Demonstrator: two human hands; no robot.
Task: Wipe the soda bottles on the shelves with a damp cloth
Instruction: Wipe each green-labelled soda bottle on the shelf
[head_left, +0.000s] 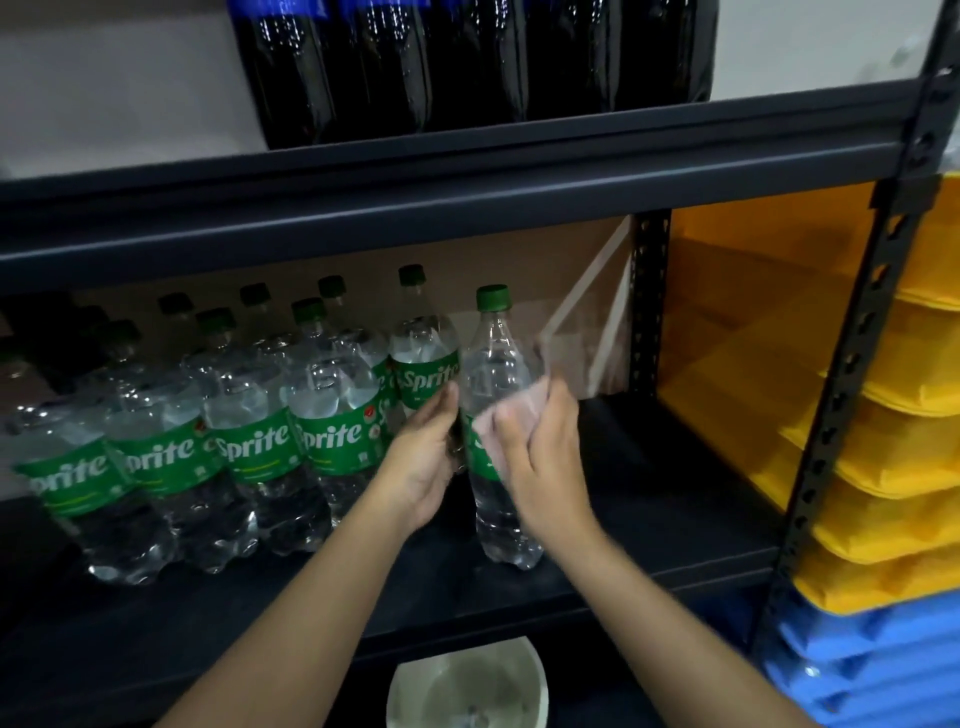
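While dim, black shelf (675, 499)

Left hand (423, 460) cupped; right hand (545, 449) curled — forearms extended

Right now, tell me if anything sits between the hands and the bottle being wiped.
Nothing stands in the way. The left hand already holds the Sprite bottle by its side, and the right hand presses the cloth against its front. The cloth is the only thing between that hand and the bottle.
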